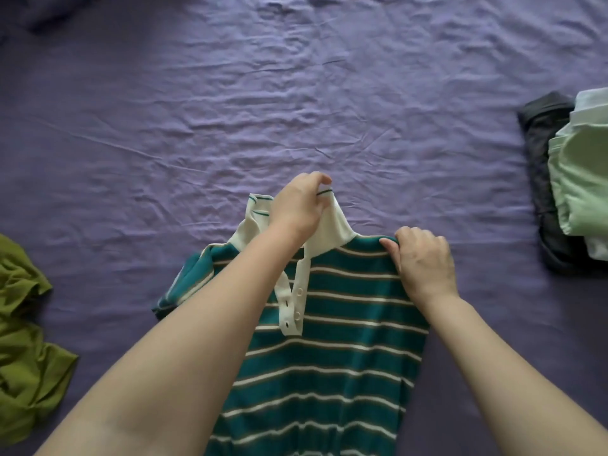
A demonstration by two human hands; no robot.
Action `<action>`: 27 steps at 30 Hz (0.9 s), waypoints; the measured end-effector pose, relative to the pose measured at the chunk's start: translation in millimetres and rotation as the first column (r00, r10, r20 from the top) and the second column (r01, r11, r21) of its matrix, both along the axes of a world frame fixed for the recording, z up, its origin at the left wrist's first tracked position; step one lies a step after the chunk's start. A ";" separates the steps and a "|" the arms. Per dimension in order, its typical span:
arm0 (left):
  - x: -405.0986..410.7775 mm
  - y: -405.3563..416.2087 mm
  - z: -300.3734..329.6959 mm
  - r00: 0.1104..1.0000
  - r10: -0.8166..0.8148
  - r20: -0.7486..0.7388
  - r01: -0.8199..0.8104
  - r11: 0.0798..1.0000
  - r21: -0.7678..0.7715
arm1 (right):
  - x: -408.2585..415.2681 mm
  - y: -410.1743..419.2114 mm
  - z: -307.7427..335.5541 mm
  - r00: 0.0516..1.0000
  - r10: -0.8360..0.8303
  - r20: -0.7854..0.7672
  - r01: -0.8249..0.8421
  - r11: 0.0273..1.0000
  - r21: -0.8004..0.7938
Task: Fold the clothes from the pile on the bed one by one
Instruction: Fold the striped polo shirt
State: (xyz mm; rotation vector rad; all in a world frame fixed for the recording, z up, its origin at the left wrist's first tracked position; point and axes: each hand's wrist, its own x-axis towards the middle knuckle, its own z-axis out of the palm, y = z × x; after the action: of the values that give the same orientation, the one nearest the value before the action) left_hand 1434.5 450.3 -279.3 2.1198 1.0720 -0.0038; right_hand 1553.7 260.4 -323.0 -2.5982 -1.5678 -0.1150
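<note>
A teal polo shirt (pixel 342 350) with white and brown stripes lies front side up on the purple bed sheet (pixel 296 93), its white collar pointing away from me. My left hand (pixel 297 209) pinches the white collar and holds it raised. My right hand (pixel 424 258) grips the shirt's right shoulder edge, where that side appears folded under. The left short sleeve sticks out flat beside my left forearm. The shirt's lower part runs out of the frame at the bottom.
A crumpled olive-green garment (pixel 23 343) lies at the left edge. At the right edge sits a stack of folded clothes (pixel 579 179), pale green and light blue on top of a dark grey piece. A dark pillow corner (pixel 49 11) shows at the top left.
</note>
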 end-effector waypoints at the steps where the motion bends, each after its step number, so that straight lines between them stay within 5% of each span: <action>1: 1.7 0.3 -3.3 1.000 -0.005 0.002 0.005 0.999 -0.034 | -0.4 1.8 -3.4 1.000 -0.006 0.013 0.006 1.000 -0.013; 5: -12.7 -11.6 -3.1 0.995 -0.014 0.098 0.021 0.997 -0.078 | -16.1 2.5 0.8 0.998 -0.021 -0.062 0.028 0.994 0.102; 8: -46.8 -23.9 5.0 0.984 0.052 0.169 -0.060 0.997 0.043 | -52.5 1.4 18.1 0.963 0.155 -0.218 -0.108 0.971 0.212; 11: -91.3 -45.8 7.0 0.999 -0.042 0.013 0.042 0.999 -0.012 | -100.3 -7.5 24.2 0.826 0.267 -0.497 -0.194 0.962 0.195; 14: -126.6 -77.0 6.6 0.978 -0.167 -0.123 0.153 0.981 -0.118 | -138.6 -17.4 16.1 0.724 0.179 -0.666 -0.165 0.983 0.084; 21: -149.6 -88.6 -0.3 0.917 -0.307 -0.255 0.318 0.948 0.002 | -168.4 -11.4 13.9 0.775 -0.009 -0.632 0.003 1.000 -0.010; 27: -152.0 -83.7 0.0 0.867 -0.417 -0.274 0.460 0.881 0.114 | -168.4 -9.7 17.9 0.716 -0.126 -0.687 0.080 0.992 -0.099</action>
State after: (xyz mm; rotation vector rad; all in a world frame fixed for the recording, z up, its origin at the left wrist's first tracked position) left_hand 1282.5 366.6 -279.3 2.5363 0.7119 -0.4120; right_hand 1385.4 250.6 -305.1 -2.3204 -1.1422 0.8231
